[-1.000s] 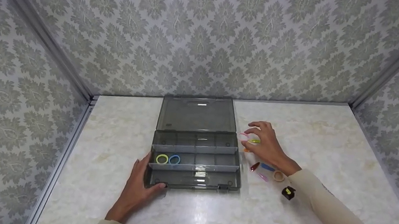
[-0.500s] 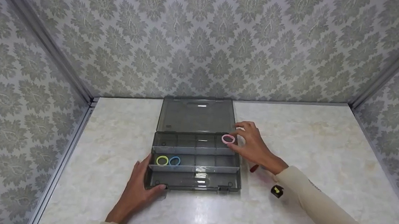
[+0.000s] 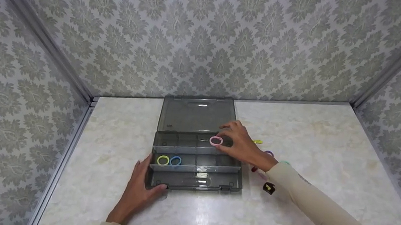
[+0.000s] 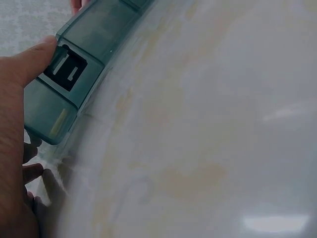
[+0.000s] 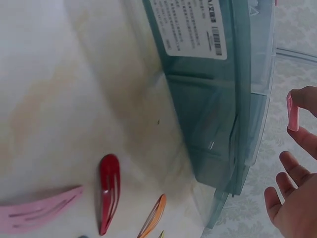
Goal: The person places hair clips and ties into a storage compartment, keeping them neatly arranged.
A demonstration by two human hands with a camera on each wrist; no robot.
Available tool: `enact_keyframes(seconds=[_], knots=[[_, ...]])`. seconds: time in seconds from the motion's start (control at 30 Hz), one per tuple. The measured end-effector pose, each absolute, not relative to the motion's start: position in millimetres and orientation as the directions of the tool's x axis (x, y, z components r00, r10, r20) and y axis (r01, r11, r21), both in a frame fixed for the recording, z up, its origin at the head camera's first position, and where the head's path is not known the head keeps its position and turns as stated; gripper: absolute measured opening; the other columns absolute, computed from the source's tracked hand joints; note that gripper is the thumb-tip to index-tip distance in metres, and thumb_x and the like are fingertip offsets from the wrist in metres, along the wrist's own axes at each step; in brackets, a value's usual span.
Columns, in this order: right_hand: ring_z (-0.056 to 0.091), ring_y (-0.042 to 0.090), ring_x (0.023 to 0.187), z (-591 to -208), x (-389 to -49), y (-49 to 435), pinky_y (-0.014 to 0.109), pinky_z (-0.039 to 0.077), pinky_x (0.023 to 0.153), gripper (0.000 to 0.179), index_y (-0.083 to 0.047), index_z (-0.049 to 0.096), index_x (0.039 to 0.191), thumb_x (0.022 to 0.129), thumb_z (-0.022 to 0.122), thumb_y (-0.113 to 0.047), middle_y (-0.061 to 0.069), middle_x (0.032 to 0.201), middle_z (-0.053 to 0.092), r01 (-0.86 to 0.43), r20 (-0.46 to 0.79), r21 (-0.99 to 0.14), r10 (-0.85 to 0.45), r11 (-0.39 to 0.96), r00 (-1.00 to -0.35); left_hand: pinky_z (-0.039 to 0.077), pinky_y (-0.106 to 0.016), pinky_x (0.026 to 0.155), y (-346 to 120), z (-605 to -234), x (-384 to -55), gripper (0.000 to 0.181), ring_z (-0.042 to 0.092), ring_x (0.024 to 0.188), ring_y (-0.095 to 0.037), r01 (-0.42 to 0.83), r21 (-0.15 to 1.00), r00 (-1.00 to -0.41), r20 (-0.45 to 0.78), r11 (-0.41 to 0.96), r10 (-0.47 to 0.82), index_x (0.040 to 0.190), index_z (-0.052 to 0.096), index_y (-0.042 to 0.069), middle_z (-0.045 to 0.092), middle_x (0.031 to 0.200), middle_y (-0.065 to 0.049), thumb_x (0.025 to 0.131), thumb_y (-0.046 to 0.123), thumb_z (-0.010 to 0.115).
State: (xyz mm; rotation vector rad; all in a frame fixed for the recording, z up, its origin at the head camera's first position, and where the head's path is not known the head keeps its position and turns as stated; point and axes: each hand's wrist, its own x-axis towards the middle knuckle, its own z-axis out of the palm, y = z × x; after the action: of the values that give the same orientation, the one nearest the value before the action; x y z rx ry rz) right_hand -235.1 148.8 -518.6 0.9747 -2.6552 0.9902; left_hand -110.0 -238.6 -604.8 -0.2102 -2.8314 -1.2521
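The pink ring [image 5: 293, 113] is pinched by the right hand's [image 3: 237, 143] grip, raised above the open box [image 3: 194, 188], right of the blue ring [image 3: 171, 161]; the box's near-left corner is held by the left hand [image 3: 139, 184].

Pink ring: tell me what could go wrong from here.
The right hand pinches the pink ring over the gray box, so the ring could slip and land in an unintended compartment. In the head view, the right arm partly hides the red clip; dipping low might knock that clip aside.
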Motion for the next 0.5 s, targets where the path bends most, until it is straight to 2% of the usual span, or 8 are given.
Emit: enact_keyframes(seconds=[0.17,0.5], knots=[[0.051,0.037,0.138,-516.0,-233.8,136.1,0.065,0.042,0.116,0.031,-0.008,0.081,0.118,0.098,0.087,-0.03,0.015,0.144,0.063,-0.63,0.325,-0.536,-0.552,0.561,-0.768,0.004,-0.059,0.137,-239.2,-605.6,-111.2,0.118,0.02,0.168,-0.04,0.175,0.739,-0.985,0.127,0.651,0.121,0.177,0.021,0.013,0.029,0.18,-0.014,0.091,0.054,0.089],[0.051,0.039,0.137,-518.8,-230.4,112.6,0.065,0.048,0.111,0.03,-0.006,0.08,0.118,0.099,0.086,-0.028,0.019,0.145,0.062,-0.667,0.297,-0.527,-0.621,0.527,-0.725,0.008,-0.061,0.137,-239.2,-608.8,-110.3,0.117,0.027,0.165,-0.042,0.243,0.725,-0.97,0.198,0.644,0.144,0.176,0.024,0.008,0.033,0.178,-0.018,0.09,0.049,0.091]])
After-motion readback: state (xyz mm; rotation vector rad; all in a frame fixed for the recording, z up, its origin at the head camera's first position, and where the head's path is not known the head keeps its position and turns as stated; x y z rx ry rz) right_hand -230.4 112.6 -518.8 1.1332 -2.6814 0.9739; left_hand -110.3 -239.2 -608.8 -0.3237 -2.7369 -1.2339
